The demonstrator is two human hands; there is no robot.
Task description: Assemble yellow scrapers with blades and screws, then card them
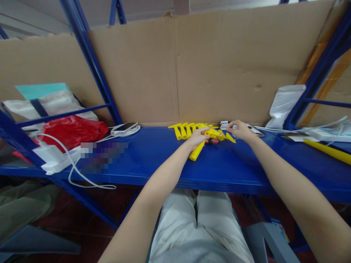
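My left hand (197,138) is closed round a yellow plastic handle-shaped part (196,152), whose hollow tube end points down toward the front edge. My right hand (240,129) is raised just right of it, thumb and fingertips pinched together; whatever they hold is too small to make out. A red and black tool (212,141), perhaps a screwdriver, lies beside the left hand. Between the hands are flat yellow pointed pieces (230,137). Behind the left hand stands a row of several similar yellow handle parts (183,131). Small white-and-black items (224,125) lie near the right fingertips.
The blue metal shelf (153,160) is backed by cardboard (219,65). On the left are a phone (126,126) on a coiled white cable, a red plastic bag (74,129) and a power strip (59,163). A yellow tube (327,150) and a white pouch (286,104) are at right.
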